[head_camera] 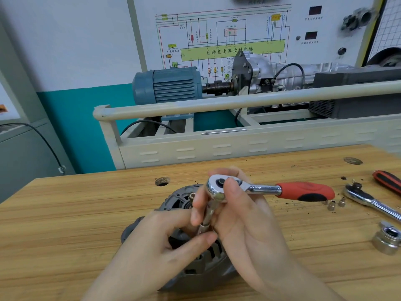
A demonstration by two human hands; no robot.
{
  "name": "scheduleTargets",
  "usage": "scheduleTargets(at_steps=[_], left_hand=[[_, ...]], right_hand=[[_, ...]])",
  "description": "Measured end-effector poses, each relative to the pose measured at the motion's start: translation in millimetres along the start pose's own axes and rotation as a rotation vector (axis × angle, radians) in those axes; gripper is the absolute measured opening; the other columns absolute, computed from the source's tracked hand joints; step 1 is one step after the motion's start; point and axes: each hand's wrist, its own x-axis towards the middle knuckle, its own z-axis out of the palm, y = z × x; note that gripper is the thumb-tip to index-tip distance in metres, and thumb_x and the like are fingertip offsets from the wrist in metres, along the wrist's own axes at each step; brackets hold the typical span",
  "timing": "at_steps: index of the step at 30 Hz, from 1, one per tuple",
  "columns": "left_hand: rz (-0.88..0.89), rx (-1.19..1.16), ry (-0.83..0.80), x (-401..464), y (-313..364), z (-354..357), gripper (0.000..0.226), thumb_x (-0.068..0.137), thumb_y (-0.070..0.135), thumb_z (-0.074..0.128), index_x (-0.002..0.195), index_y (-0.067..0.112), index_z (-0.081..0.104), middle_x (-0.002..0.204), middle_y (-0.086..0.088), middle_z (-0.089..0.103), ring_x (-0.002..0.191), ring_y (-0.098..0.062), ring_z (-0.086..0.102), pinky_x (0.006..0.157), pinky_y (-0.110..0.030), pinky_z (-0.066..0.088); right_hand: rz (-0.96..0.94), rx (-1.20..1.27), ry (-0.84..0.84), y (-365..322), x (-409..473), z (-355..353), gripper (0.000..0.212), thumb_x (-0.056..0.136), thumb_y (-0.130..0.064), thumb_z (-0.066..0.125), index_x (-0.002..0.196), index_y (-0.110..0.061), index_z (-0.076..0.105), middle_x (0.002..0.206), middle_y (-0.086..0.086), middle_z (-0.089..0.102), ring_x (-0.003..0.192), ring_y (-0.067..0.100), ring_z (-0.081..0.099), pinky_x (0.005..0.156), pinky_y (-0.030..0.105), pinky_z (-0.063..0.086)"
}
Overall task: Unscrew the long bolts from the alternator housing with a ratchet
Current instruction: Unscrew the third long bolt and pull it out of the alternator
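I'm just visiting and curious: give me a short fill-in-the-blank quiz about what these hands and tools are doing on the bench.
1. The ratchet held over the alternator has a grip coloured black and ____.
2. That grip points toward the person's ____ side.
3. The alternator rests on a workbench made of ____.
4. The left hand and right hand both hold the tool near its ____, not its grip.

Missing words: red; right; wood; head
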Motion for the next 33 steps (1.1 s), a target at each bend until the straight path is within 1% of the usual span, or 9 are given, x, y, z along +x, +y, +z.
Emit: scheduleTargets(at_steps=[2, 6, 11, 14, 17, 20, 25, 28, 33], left_hand=[[0.004, 0.002, 0.006, 0.5, 0.4, 0.3, 0.035, 0.071, 0.054, 0.054, 0.074, 0.02, 0.064, 0.069, 0.004, 0.066, 0.066, -0.008, 0.06, 0.06, -0.016, 0.046], [0.004, -0.005, -0.004, -0.1, 0.8, 0.3, 0.036, 0.071, 0.053, 0.054, 0.075, 0.02, 0.067, 0.07, 0.001, 0.067, 0.067, -0.012, 0.062, 0.062, -0.027, 0.05], [-0.006, 0.019, 0.075, 0.0, 4.0, 1.7, 0.038, 0.06, 0.058, 0.06, 0.07, 0.022, 0.066, 0.059, 0.003, 0.064, 0.051, -0.004, 0.054, 0.049, -0.017, 0.042], [-0.027, -0.003, 0.104, 0.2, 4.2, 3.0, 0.039, 0.057, 0.058, 0.061, 0.072, 0.022, 0.068, 0.062, 0.003, 0.067, 0.057, -0.008, 0.061, 0.054, -0.024, 0.048], [-0.01, 0.0, 0.061, -0.1, 2.7, -0.1, 0.036, 0.061, 0.055, 0.06, 0.075, 0.023, 0.066, 0.063, 0.005, 0.067, 0.057, -0.002, 0.059, 0.054, -0.02, 0.047], [-0.014, -0.029, -0.022, -0.3, 1.8, -3.4, 0.036, 0.066, 0.053, 0.058, 0.083, 0.023, 0.069, 0.074, 0.009, 0.071, 0.072, -0.003, 0.066, 0.067, -0.022, 0.052], [-0.018, 0.002, 0.078, 1.7, 3.2, 1.1, 0.03, 0.057, 0.056, 0.062, 0.076, 0.033, 0.065, 0.059, 0.018, 0.063, 0.058, 0.002, 0.058, 0.055, -0.01, 0.043], [-0.02, 0.017, 0.11, 2.1, 2.6, 1.4, 0.032, 0.055, 0.058, 0.063, 0.071, 0.03, 0.062, 0.057, 0.013, 0.062, 0.056, -0.002, 0.056, 0.053, -0.014, 0.044], [0.031, 0.002, -0.044, -0.3, 2.5, -3.4, 0.037, 0.069, 0.053, 0.057, 0.078, 0.02, 0.07, 0.076, 0.0, 0.07, 0.072, -0.011, 0.065, 0.067, -0.029, 0.051]], right_hand=[[0.003, 0.007, 0.002, 0.0, -0.3, -0.7, 0.027, 0.068, -0.042, 0.075, 0.085, -0.023, 0.065, 0.071, 0.003, 0.065, 0.062, 0.014, 0.06, 0.06, 0.024, 0.05], [0.004, -0.009, 0.001, -0.9, -0.1, -1.4, 0.028, 0.066, -0.043, 0.076, 0.084, -0.024, 0.065, 0.072, 0.002, 0.065, 0.062, 0.014, 0.06, 0.06, 0.025, 0.05], [-0.015, -0.079, 0.002, -3.6, 0.1, -1.4, 0.035, 0.057, -0.042, 0.082, 0.08, -0.023, 0.062, 0.071, 0.002, 0.066, 0.061, 0.014, 0.06, 0.058, 0.024, 0.05], [-0.003, -0.006, -0.003, -3.2, 1.3, -2.9, 0.032, 0.061, -0.039, 0.08, 0.081, -0.02, 0.064, 0.072, 0.004, 0.067, 0.061, 0.015, 0.061, 0.059, 0.025, 0.051], [0.042, 0.048, -0.048, -1.7, 2.8, -4.5, 0.03, 0.072, -0.043, 0.068, 0.09, -0.019, 0.067, 0.079, 0.003, 0.069, 0.066, 0.013, 0.063, 0.064, 0.025, 0.051], [0.085, 0.08, -0.051, -0.8, 4.7, -7.2, 0.033, 0.075, -0.047, 0.064, 0.091, -0.017, 0.068, 0.083, 0.002, 0.07, 0.068, 0.012, 0.064, 0.066, 0.025, 0.051], [0.051, 0.113, -0.024, -2.2, 5.5, -8.1, 0.029, 0.066, -0.036, 0.077, 0.083, -0.016, 0.065, 0.084, 0.004, 0.067, 0.064, 0.013, 0.061, 0.062, 0.024, 0.051], [0.033, 0.112, -0.027, -3.6, 3.8, -9.0, 0.026, 0.064, -0.03, 0.08, 0.081, -0.018, 0.065, 0.083, 0.004, 0.067, 0.063, 0.014, 0.061, 0.061, 0.025, 0.05], [0.069, 0.085, -0.057, -3.0, 4.2, -6.6, 0.028, 0.072, -0.04, 0.071, 0.09, -0.018, 0.068, 0.085, 0.001, 0.068, 0.067, 0.012, 0.063, 0.065, 0.023, 0.051]])
